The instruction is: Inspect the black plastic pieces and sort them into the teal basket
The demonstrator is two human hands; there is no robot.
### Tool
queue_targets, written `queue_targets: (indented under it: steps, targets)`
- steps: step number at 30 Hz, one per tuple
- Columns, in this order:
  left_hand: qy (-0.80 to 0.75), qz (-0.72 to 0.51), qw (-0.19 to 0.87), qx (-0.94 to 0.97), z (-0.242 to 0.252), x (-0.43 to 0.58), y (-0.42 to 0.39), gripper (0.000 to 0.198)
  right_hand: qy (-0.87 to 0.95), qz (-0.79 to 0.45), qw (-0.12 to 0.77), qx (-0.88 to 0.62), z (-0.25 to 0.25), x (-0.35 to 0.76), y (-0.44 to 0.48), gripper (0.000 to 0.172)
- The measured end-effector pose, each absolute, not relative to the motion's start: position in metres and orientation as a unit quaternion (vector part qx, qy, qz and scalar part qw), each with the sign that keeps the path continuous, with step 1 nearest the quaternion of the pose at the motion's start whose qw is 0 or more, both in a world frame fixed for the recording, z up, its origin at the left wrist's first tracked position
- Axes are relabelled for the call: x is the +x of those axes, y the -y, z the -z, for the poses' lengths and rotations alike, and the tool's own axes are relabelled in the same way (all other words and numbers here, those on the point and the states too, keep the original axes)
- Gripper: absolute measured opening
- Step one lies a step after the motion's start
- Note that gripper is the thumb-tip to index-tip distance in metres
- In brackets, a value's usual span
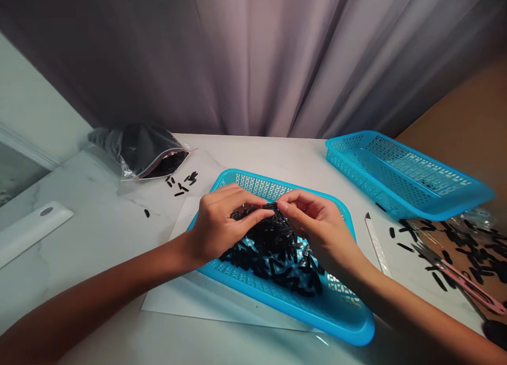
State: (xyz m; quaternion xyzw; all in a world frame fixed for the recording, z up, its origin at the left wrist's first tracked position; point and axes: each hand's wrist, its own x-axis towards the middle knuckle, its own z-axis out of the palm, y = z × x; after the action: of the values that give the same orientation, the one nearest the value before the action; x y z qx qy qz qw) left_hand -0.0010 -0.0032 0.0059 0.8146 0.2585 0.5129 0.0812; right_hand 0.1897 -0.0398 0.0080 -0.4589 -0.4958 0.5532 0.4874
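My left hand (224, 225) and my right hand (317, 230) meet above a blue perforated plastic basket (277, 307), their fingertips pinching a small black strip (270, 206) between them. Beneath my palms lies a heap of black plastic strips (273, 246) on a shiny foil-like layer in the basket. My hands hide the heap's upper part and the basket's far middle. Both wrists rest low, close to the basket's rims.
A second blue basket (404, 175) stands at the back right. Scattered black pieces (447, 249) and pink-handled scissors (459, 272) lie on brown card at the right. A zip bag of black pieces (144, 151) and a small loose group (181, 184) are back left.
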Motion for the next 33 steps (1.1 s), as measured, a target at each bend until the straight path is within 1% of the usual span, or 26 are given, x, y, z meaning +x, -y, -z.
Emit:
queue_targets:
  steps: [8, 14, 19, 26, 33]
  targets:
    - [-0.256, -0.517, 0.079, 0.813, -0.0075, -0.0008, 0.0034, 0.013, 0.498, -0.544, 0.499, -0.454, -0.0072, 0.1905, 0.0405, 0.021]
    - [-0.252, -0.52, 0.076, 0.813, -0.0068, -0.0009, 0.0028, 0.014, 0.493, -0.544, 0.501, -0.458, -0.0103, 0.1898, 0.0418, 0.021]
    - [-0.253, -0.519, 0.092, 0.812, -0.0072, -0.0007, 0.0028, 0.011, 0.502, -0.531, 0.504, -0.461, -0.0114, 0.1891, 0.0415, 0.018]
    - [-0.268, -0.511, 0.116, 0.808, -0.0079, -0.0006, 0.0028, 0.012, 0.5, -0.52, 0.506, -0.473, -0.0121, 0.1897, 0.0427, 0.018]
    - [-0.274, -0.507, 0.123, 0.808, -0.0079, -0.0003, 0.0025, 0.011, 0.513, -0.495, 0.52, -0.47, -0.0122, 0.1903, 0.0442, 0.01]
